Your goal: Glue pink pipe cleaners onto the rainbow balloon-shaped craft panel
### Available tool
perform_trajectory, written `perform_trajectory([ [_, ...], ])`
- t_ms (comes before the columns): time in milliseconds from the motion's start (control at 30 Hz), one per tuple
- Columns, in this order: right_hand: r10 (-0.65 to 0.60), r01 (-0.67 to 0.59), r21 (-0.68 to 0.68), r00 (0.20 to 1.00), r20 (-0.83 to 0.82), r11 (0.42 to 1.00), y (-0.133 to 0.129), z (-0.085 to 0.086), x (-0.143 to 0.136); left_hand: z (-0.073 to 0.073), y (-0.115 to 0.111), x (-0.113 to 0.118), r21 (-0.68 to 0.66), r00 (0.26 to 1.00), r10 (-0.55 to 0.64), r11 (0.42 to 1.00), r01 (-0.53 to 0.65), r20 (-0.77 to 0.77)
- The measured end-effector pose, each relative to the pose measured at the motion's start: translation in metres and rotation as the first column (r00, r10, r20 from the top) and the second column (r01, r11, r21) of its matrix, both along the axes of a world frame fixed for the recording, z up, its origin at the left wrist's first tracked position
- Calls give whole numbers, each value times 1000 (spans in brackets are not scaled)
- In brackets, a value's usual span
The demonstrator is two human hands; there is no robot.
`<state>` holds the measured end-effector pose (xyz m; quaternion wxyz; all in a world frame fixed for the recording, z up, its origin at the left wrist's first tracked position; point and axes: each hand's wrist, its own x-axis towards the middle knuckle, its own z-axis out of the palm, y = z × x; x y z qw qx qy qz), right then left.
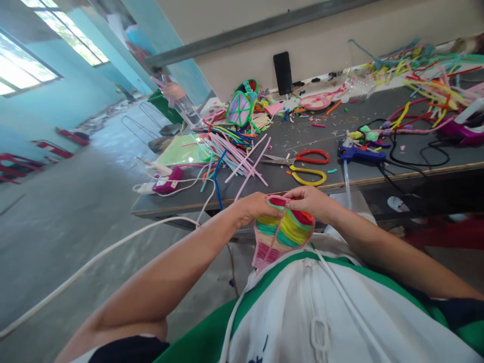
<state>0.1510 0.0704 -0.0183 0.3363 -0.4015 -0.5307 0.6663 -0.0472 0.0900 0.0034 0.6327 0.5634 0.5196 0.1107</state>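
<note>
White-and-green clothing (280,307) covers my front. Left to right: a purple socket block (169,181) on the table (196,195); my left hand (252,207), pinching the striped piece (290,230) between me and the table; my right hand (312,200), clamped on its upper edge.

Turquoise wall (45,103), bright windows (22,65).

Rectangular blue-framed windows (24,64): blown-out white, far left beyond the hands (310,200)
Smooth grey concrete floor (98,176): pale glare, blurred left of them
Flat dark-grey desk (302,133): evenly lit beyond them, shadowed underneath
Edges: wide-angle stretch
</note>
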Motion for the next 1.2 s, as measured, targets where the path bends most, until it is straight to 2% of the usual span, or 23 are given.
perform_trajectory([
  [133,17,-17,-7,999,-50,1000,-1,-3,2,-1,-3,2,44,999,49,998,-49,4],
  [267,54,-62,-107,996,-70,992,-1,-4,6,-2,-6,1,-5,997,67,998,-67,33],
  [400,-28,15,-183,997,-71,983,1,-7,4,-2,-5,1,-6,998,64,998,-64,19],
  [700,-102,106,-57,992,69,993,0,-11,-3,-9,-1,3,41,998,19,999,-16,-55],
  [933,-103,108,-47,989,107,993,-3,-5,-5,-12,-2,2,-45,999,39,998,-38,10],
  [1200,-94,99,-39,988,121,994,-3,-8,-4,-18,-1,1,-2,999,33,999,-33,4],
])
